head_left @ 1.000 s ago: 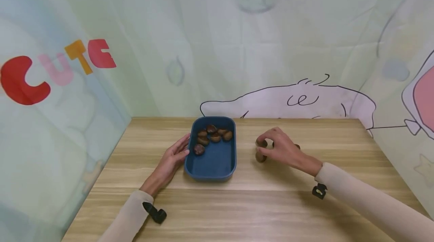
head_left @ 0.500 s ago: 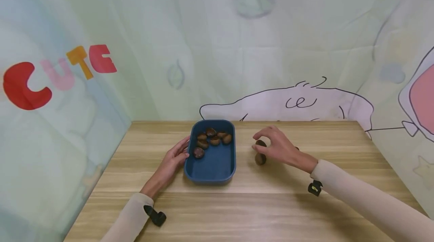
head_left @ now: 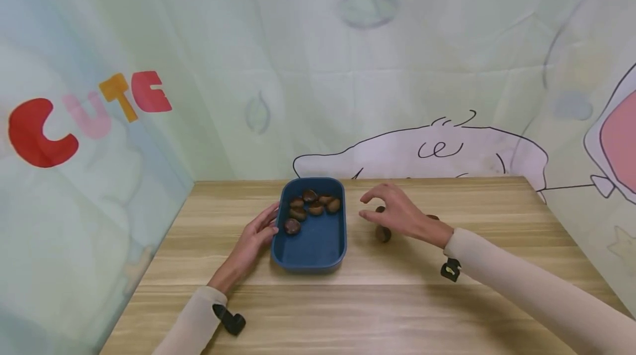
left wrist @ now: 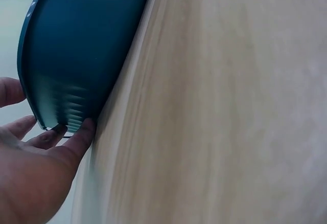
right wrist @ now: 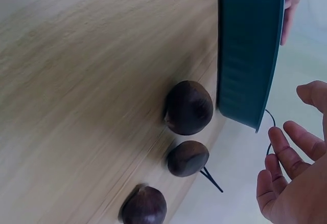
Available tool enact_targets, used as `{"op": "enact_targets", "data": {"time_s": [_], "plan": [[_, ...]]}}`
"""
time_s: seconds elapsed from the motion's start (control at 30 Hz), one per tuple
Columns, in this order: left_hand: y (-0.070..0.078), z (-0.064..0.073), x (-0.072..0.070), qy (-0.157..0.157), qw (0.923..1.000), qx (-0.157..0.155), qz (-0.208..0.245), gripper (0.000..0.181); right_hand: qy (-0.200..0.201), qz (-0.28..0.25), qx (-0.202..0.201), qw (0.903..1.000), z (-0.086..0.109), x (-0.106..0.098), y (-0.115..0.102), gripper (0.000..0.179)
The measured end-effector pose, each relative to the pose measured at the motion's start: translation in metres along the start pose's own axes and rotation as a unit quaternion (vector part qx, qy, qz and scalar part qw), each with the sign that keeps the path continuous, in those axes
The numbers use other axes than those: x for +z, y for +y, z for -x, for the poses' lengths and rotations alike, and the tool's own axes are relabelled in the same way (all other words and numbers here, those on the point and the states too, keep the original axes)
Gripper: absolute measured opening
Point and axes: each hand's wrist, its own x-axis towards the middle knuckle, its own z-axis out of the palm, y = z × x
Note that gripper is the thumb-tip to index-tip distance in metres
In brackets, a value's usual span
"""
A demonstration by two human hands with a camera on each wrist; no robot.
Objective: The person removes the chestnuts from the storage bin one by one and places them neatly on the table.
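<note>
A dark blue rectangular box (head_left: 310, 258) stands on the table with several brown chestnuts (head_left: 315, 208) in its far half. My left hand (head_left: 252, 242) rests against the box's left wall, fingers extended; in the left wrist view, its fingertips (left wrist: 87, 127) touch the outer side. To the right of the box, my right hand (head_left: 399, 214) hovers over the table, thumb and index finger spread apart and holding nothing. Beneath it lie a chestnut (head_left: 383, 234) and another partly hidden one. The right wrist view shows three loose chestnuts, one closest to the box (right wrist: 189, 107).
The wood-grain table (head_left: 318, 311) ends at a printed curtain (head_left: 223, 95) along the back and sides. Another chestnut (head_left: 433, 217) lies behind my right wrist, partly covered by it. Black wrist straps (head_left: 450, 270) sit on both sleeves.
My right hand has shifted left toward the box, away from the chestnut at its fingertips, and its thumb and index finger have spread. My left hand and the box stay in place.
</note>
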Motion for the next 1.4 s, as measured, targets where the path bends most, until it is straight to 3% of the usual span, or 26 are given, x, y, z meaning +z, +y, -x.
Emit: {"op": "enact_targets", "data": {"time_s": [0.4,0.73,1.4], "plan": [[0.000,0.005,-0.002,0.017,0.9998,-0.010,-0.007,0.064,-0.017,-0.026,0.001,0.9995,-0.016,0.020,-0.008,0.036],[-0.002,0.005,-0.003,0.014,0.9999,-0.006,-0.001,0.064,-0.016,-0.016,-0.030,0.9993,-0.027,0.037,-0.015,0.033],[-0.004,-0.001,0.001,0.010,0.9999,0.002,0.011,0.064,-0.056,0.001,-0.080,0.9952,-0.047,0.064,-0.035,0.033]]}}
